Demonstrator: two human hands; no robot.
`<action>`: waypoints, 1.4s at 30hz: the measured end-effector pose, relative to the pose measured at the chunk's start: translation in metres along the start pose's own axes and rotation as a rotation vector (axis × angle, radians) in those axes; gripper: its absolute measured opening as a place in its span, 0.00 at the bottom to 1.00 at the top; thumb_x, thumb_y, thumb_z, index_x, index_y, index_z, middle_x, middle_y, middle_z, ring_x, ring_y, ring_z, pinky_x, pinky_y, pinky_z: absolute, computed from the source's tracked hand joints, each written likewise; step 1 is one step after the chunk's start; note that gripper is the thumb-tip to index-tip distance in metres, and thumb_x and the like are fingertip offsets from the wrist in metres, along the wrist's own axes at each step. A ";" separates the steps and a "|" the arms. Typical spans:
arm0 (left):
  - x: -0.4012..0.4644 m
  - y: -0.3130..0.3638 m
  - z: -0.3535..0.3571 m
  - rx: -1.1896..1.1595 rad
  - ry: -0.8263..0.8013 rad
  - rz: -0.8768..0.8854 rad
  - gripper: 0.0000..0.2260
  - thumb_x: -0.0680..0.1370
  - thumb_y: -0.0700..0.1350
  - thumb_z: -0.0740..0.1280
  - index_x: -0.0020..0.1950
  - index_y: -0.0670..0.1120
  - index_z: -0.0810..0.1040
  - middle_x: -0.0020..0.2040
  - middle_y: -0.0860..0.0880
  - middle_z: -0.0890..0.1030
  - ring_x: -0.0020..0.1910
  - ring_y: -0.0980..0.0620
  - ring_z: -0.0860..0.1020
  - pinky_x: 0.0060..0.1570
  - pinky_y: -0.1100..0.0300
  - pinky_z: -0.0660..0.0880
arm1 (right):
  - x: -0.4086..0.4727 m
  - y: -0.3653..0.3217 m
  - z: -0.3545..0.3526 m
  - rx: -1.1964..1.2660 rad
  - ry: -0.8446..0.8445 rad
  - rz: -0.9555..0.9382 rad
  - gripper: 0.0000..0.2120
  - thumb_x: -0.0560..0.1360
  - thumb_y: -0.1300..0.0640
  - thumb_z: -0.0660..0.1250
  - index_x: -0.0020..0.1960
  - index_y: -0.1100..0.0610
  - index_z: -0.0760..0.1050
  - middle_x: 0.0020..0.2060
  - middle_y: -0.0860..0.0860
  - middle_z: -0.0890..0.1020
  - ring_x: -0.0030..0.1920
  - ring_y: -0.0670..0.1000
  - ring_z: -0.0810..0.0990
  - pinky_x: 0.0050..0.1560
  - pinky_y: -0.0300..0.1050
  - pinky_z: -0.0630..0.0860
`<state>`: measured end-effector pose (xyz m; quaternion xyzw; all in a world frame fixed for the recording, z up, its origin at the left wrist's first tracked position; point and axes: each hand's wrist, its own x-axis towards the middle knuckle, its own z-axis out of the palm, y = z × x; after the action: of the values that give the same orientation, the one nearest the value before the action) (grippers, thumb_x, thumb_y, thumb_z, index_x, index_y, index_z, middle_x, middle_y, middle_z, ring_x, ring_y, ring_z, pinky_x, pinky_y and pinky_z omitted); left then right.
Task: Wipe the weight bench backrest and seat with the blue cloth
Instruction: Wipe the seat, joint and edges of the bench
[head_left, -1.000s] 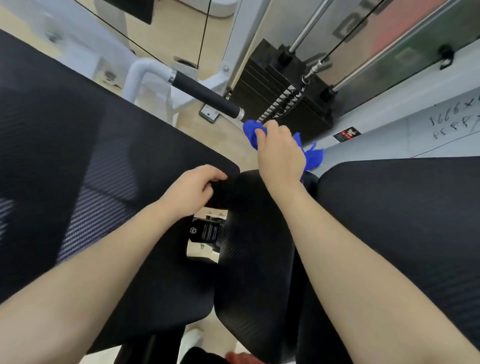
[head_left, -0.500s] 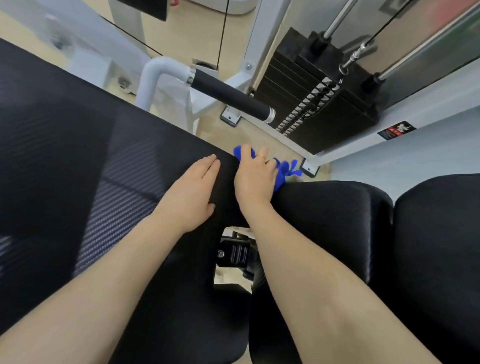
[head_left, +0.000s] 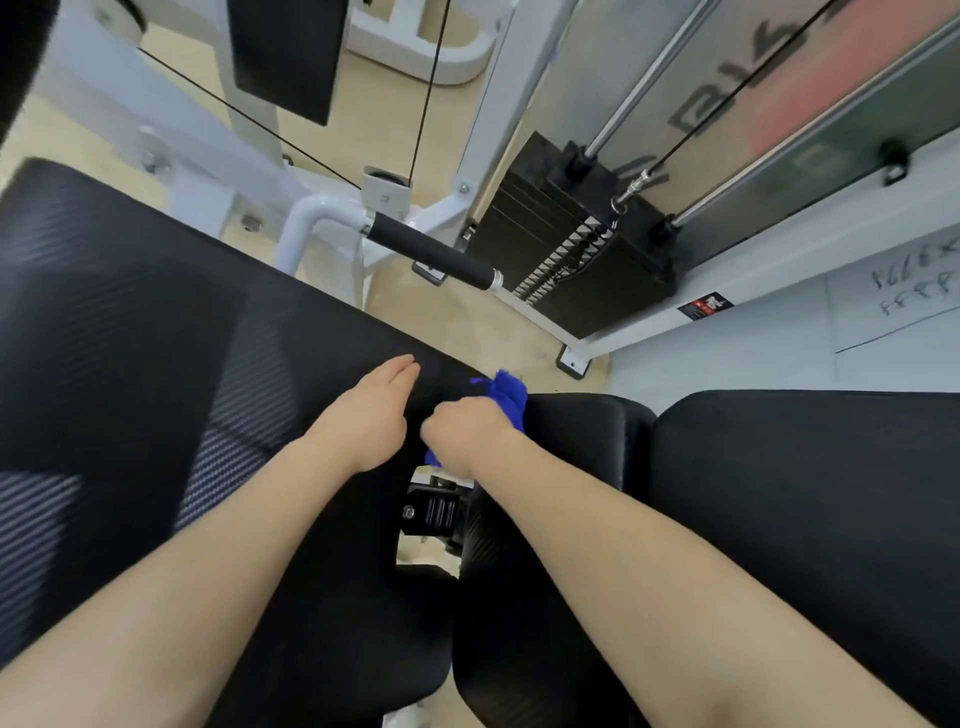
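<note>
Resting left hand (head_left: 370, 415) flat, fingers straight, on the large black backrest pad (head_left: 156, 364) near its right far edge. Gripping bunched blue cloth (head_left: 506, 397) in curled right hand (head_left: 465, 428), at the gap between that pad and the seat pad (head_left: 545, 571), bracket (head_left: 434, 512) showing just nearer. Leaving open floor (head_left: 467, 327) beyond the edge, black handle (head_left: 431, 253) and weight stack (head_left: 582, 260) farther off.

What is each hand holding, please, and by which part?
The right hand grips the bunched blue cloth around its middle; the left hand holds nothing, resting flat on the black pad.
</note>
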<state>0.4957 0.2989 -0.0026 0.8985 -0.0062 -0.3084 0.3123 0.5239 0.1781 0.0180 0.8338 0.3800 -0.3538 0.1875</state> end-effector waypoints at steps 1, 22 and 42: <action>0.000 0.002 -0.001 -0.020 0.021 0.017 0.28 0.76 0.34 0.56 0.76 0.43 0.54 0.77 0.49 0.53 0.75 0.48 0.57 0.73 0.56 0.59 | -0.001 0.009 -0.012 -0.018 0.145 0.037 0.13 0.78 0.60 0.56 0.60 0.55 0.73 0.56 0.54 0.76 0.56 0.58 0.75 0.46 0.49 0.70; 0.026 0.044 0.059 -0.293 -0.042 0.175 0.18 0.72 0.44 0.70 0.60 0.47 0.72 0.60 0.53 0.75 0.50 0.55 0.80 0.55 0.53 0.76 | -0.003 0.063 -0.014 0.145 -0.200 0.306 0.17 0.75 0.59 0.61 0.63 0.51 0.72 0.57 0.52 0.78 0.56 0.55 0.76 0.41 0.46 0.68; -0.002 0.069 0.052 -0.195 -0.168 0.145 0.26 0.78 0.42 0.60 0.74 0.43 0.58 0.74 0.46 0.61 0.69 0.47 0.68 0.69 0.55 0.66 | -0.099 0.087 -0.036 0.088 -0.058 0.653 0.16 0.77 0.62 0.55 0.64 0.57 0.71 0.62 0.54 0.75 0.62 0.56 0.73 0.54 0.46 0.69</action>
<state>0.4777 0.2146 0.0058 0.8321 -0.0672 -0.3581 0.4182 0.5613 0.0932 0.1186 0.9085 0.0714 -0.3148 0.2655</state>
